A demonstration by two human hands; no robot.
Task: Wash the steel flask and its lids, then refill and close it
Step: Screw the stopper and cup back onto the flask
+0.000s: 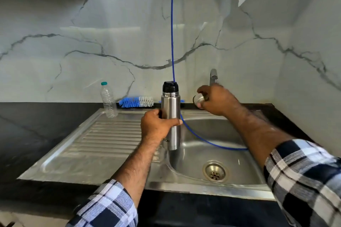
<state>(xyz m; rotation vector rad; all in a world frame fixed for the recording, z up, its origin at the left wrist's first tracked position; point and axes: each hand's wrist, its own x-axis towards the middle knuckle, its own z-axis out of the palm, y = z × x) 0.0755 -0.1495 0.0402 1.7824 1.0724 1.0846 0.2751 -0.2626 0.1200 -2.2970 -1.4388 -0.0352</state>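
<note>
A tall steel flask [171, 108] stands upright over the left edge of the sink basin, its black inner lid [170, 86] fitted on top. My left hand [156, 124] grips the flask around its middle. My right hand [216, 99] is at the back of the sink, below the tap, and holds the flask's steel outer cap [198, 100], whose open end faces left. Its fingers cover most of the cap.
A steel sink [230, 180] with a ribbed drainboard [103, 140] sits in a black counter. A blue hose [172, 33] hangs from above into the basin. A tap [213, 75], a blue-and-white bottle brush [136, 101] and a clear plastic bottle [108, 100] line the back.
</note>
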